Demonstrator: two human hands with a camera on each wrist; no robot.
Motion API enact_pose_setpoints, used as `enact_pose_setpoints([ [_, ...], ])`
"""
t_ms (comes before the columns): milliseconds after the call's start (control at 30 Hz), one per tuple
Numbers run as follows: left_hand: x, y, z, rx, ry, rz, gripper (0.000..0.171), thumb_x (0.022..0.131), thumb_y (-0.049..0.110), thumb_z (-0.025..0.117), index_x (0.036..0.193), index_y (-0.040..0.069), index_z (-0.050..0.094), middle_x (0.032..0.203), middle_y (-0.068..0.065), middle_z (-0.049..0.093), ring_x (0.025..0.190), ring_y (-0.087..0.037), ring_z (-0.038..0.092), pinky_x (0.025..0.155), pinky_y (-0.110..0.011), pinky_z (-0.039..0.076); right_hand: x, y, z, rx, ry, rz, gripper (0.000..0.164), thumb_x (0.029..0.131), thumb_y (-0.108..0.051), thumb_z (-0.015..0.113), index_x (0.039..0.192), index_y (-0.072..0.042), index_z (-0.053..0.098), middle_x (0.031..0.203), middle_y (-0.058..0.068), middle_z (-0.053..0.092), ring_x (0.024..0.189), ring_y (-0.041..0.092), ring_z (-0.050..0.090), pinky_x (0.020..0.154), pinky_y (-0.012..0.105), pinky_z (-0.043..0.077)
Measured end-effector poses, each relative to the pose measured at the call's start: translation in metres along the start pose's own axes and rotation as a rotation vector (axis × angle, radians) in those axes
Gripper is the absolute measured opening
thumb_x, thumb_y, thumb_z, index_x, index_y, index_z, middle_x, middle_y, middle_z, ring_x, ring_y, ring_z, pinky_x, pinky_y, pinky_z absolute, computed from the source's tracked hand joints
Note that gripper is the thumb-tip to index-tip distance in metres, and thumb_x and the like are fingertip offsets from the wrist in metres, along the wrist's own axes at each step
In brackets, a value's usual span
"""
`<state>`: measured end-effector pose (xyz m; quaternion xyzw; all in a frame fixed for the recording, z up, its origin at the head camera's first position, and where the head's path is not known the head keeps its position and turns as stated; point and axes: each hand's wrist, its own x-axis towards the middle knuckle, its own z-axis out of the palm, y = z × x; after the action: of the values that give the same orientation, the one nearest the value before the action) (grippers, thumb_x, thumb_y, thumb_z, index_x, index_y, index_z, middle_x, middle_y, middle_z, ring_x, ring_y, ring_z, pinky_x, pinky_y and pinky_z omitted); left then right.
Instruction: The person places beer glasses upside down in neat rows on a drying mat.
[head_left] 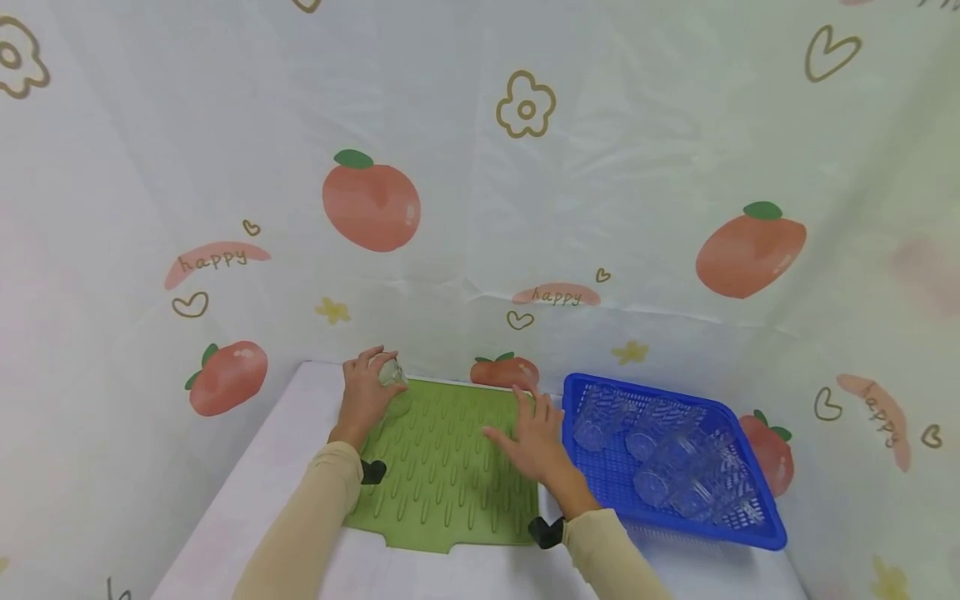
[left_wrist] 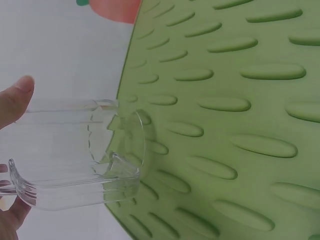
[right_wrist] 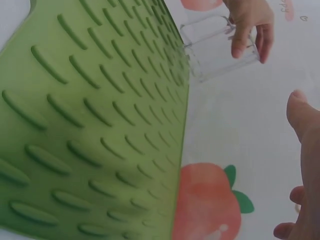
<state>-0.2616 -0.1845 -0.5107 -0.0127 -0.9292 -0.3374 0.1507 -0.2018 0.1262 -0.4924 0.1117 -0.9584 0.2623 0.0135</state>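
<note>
At the far left corner of the green ridged mat, my left hand holds a clear glass mug. In the left wrist view the mug stands against the mat's ridges, its side handle visible, with thumb and fingers around its upper end. Part of the mug is hidden by the hand in the head view. My right hand hovers over the mat's right side, fingers spread, holding nothing; its thumb and fingertips show apart in the right wrist view.
Right of the mat stands a blue plastic basket with several clear glass mugs lying in it. A white table lies under both. A printed cloth wall rises right behind the mat and basket.
</note>
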Motion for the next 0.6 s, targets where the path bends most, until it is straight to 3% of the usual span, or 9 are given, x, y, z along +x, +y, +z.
enact_pose_setpoints([
  [600, 0.003, -0.006, 0.004, 0.003, -0.054, 0.029, 0.065, 0.087, 0.021, 0.082, 0.146, 0.012, 0.056, 0.162, -0.016, 0.037, 0.143, -0.048, 0.030, 0.108, -0.063, 0.044, -0.002, 0.018, -0.022, -0.032, 0.042, 0.023, 0.091, 0.094, -0.060, 0.062, 0.162, -0.016, 0.021, 0.166, 0.028, 0.014, 0.154, 0.056, 0.009, 0.118, 0.080, 0.009],
])
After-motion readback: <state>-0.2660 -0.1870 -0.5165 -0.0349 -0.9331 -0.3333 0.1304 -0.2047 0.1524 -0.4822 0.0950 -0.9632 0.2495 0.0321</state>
